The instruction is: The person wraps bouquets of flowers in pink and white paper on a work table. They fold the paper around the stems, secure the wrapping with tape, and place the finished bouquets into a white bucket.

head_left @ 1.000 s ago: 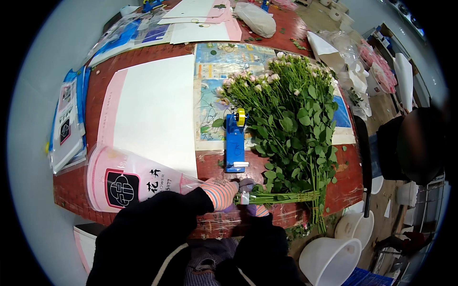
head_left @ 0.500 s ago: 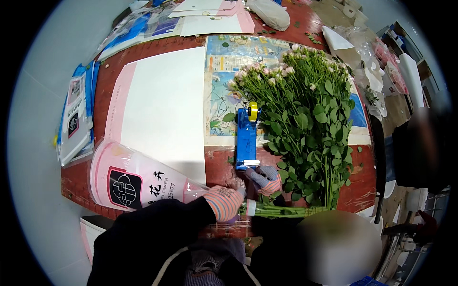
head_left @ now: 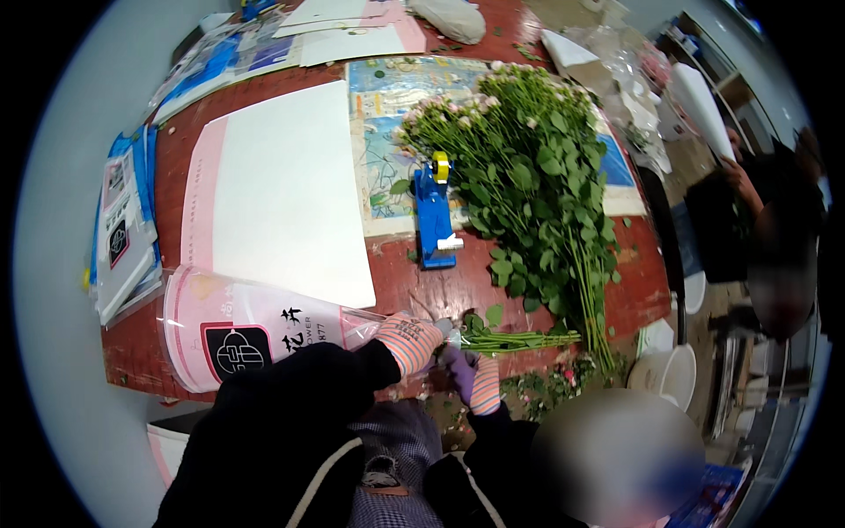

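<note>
A wrapped bouquet [head_left: 304, 308] in a pink and clear sleeve with a black square lies along the table's front edge. My left hand [head_left: 412, 343], in a striped glove, is closed round its narrow neck. Bare green stems [head_left: 519, 341] stick out to the right past that hand. My right hand [head_left: 475, 380], in a striped glove with purple fingers, is just below the stems beside the neck. Its fingers are curled; what they pinch, if anything, is hidden. A blue tape dispenser [head_left: 433, 220] with a yellow roll stands beyond my hands.
A large heap of pale pink roses [head_left: 537, 185] covers the right of the table. White sheets [head_left: 277, 194] with a pink border lie at left, near stacked printed sleeves [head_left: 128, 229]. A white bucket [head_left: 673, 374] stands at right. A co-worker's hand [head_left: 744, 185] is near a white paper roll [head_left: 701, 106].
My right hand has moved from the far side of the stems, by the dispenser, to their near side. The view has shifted. My left hand keeps its grip on the bouquet.
</note>
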A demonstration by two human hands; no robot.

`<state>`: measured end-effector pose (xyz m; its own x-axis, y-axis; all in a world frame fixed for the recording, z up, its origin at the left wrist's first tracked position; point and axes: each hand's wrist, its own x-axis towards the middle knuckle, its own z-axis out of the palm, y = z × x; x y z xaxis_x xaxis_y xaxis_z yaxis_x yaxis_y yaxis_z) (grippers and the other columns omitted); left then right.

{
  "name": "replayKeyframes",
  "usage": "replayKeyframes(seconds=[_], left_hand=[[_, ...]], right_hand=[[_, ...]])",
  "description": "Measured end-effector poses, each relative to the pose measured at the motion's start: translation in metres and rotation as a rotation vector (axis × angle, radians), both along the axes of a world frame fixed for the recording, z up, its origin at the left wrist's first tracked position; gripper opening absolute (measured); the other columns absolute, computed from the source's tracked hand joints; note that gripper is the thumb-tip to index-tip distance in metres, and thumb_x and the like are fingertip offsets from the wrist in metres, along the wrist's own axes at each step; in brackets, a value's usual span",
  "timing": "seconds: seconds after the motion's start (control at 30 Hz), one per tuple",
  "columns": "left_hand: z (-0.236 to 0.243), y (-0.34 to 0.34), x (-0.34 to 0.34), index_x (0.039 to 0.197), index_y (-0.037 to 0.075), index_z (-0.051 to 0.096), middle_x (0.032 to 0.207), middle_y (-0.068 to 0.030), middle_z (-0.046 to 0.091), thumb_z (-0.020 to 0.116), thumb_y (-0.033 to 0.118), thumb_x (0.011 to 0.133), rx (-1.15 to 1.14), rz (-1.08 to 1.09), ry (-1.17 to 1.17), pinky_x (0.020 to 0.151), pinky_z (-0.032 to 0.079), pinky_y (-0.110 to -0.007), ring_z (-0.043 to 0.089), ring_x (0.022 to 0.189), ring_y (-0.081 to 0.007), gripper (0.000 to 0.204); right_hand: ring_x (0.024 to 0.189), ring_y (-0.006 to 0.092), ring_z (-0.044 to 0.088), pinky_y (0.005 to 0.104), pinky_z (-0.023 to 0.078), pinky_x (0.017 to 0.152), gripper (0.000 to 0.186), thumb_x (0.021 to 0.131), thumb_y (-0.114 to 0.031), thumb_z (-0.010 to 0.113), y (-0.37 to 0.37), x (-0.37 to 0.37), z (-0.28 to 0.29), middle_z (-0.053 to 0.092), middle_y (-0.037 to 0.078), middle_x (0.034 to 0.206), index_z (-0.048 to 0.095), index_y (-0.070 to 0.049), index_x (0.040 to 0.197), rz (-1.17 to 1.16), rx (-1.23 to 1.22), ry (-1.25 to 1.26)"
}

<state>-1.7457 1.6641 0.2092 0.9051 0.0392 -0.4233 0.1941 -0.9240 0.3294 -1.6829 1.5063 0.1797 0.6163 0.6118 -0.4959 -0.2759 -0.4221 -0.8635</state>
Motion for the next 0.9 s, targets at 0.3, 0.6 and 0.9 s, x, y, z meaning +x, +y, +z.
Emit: replayKeyframes(seconds=[0.3, 0.6, 0.9], left_hand=[[0.033, -0.056, -0.068, 0.095, 0.006, 0.061, 0.077, -0.0197, 0.062, 0.039, 0.045, 0.088, -0.227, -0.102, 0.020, 0.068, 0.046, -0.042, 0.061, 0.076, -0.0353, 0.046], [0.048, -0.126, -0.150, 0.110, -0.001, 0.053, 0.084, -0.0045, 0.056, 0.046, 0.036, 0.090, -0.755, -0.240, 0.290, 0.072, 0.042, -0.027, 0.048, 0.077, -0.0102, 0.043], [0.087, -0.050, -0.254, 0.132, -0.003, 0.029, 0.132, -0.0165, 0.037, 0.046, 0.023, 0.090, -0.738, 0.368, -0.423, 0.098, 0.033, -0.034, 0.039, 0.119, -0.0259, 0.052]], right_hand=[[0.048, 0.0023, 0.031, 0.0165, 0.022, 0.038, 0.035, 0.089, -0.046, 0.045, -0.092, -0.165, 0.000, 0.035, -0.009, 0.060, 0.050, -0.012, 0.087, -0.748, 0.323, 0.343], [0.092, 0.0167, 0.056, 0.0308, 0.046, 0.081, 0.032, 0.091, -0.030, 0.047, -0.088, -0.331, -0.006, 0.058, 0.007, 0.102, 0.053, -0.006, 0.111, -1.100, 0.922, 0.395], [0.105, 0.0264, 0.053, 0.0415, 0.039, 0.094, 0.044, 0.088, -0.041, 0.046, -0.349, -0.346, -0.006, 0.056, 0.012, 0.112, 0.050, -0.005, 0.114, -1.535, 1.091, 0.256]])
